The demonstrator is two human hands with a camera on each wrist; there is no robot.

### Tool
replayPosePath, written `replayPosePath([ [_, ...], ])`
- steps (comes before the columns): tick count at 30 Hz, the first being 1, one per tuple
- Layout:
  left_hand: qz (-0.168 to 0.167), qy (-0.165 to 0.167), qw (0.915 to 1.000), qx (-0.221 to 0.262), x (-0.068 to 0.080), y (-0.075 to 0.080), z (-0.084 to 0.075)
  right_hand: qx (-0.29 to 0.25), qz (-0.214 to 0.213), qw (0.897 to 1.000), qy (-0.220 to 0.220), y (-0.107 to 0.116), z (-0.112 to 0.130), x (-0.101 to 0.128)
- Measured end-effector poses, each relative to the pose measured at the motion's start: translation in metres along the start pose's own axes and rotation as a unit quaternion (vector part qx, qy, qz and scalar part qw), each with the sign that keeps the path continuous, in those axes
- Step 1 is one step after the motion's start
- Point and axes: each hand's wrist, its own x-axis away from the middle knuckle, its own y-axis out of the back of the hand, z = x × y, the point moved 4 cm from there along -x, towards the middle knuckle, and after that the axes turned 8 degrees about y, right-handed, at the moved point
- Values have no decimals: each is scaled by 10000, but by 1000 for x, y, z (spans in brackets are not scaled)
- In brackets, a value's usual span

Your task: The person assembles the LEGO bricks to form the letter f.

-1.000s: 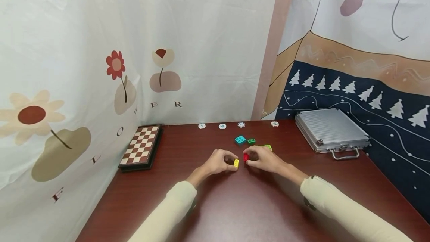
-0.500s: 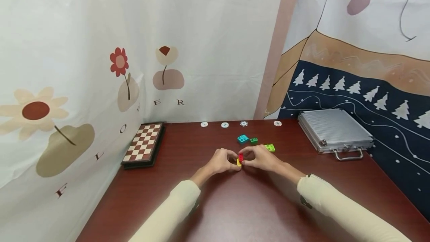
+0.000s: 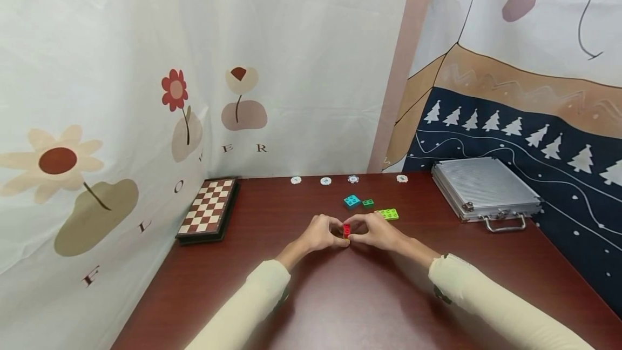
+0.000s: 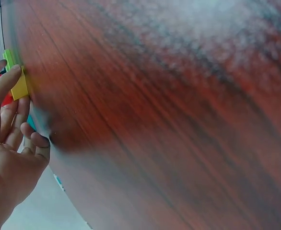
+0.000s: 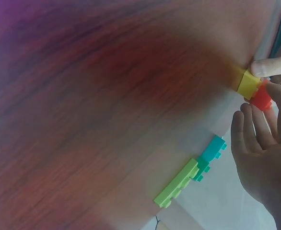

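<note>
Dark red table (image 3: 340,296) (chessboard (image 3: 206,210), case (image 3: 486,188), chips, bricks)

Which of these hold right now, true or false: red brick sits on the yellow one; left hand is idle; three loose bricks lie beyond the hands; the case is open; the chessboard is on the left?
1. The red brick sits on the yellow brick: true.
2. The left hand is idle: false, it pinches the yellow brick, while the right hand pinches the red one.
3. Three loose bricks lie beyond the hands: true, teal brick, dark green brick, lime brick.
4. The case is open: false, it lies closed.
5. The chessboard is on the left: true.
</note>
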Motion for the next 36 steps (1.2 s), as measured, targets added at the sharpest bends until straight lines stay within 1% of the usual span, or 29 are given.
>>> replayPosePath([
  [8, 22, -69, 9998, -157, -1, 1, 0, 117, -7, 9999, 48, 1, 2, -3],
  [13, -4, -82, 9998, -161, -1, 2, 2, 278, -137, 9993, 218, 0, 2, -5],
  [15, -15, -101, 9998, -150, -1, 2, 2, 214, -172, 9994, 205, -1, 0, -4],
  [19, 2, -182, 9997, -173, 0, 0, 1, -30, -193, 9998, -2, -3, -6, 0],
  [21, 15, -219, 9996, -195, 1, 0, 0, -61, -230, 9997, -51, -3, -7, 1],
  [24, -21, -292, 9993, -240, 0, 0, -1, 162, -342, 9993, 38, -3, -5, 3],
  [28, -48, -305, 9990, -314, -3, 3, -1, 458, -431, 9979, 171, -4, -2, 3],
  [31, -12, -312, 9990, -323, -4, 3, -1, 590, -376, 9973, 208, -5, 0, 4],
  [36, 33, -299, 9992, -271, -2, 1, -1, 878, -144, 9957, 243, -1, 1, 5],
])
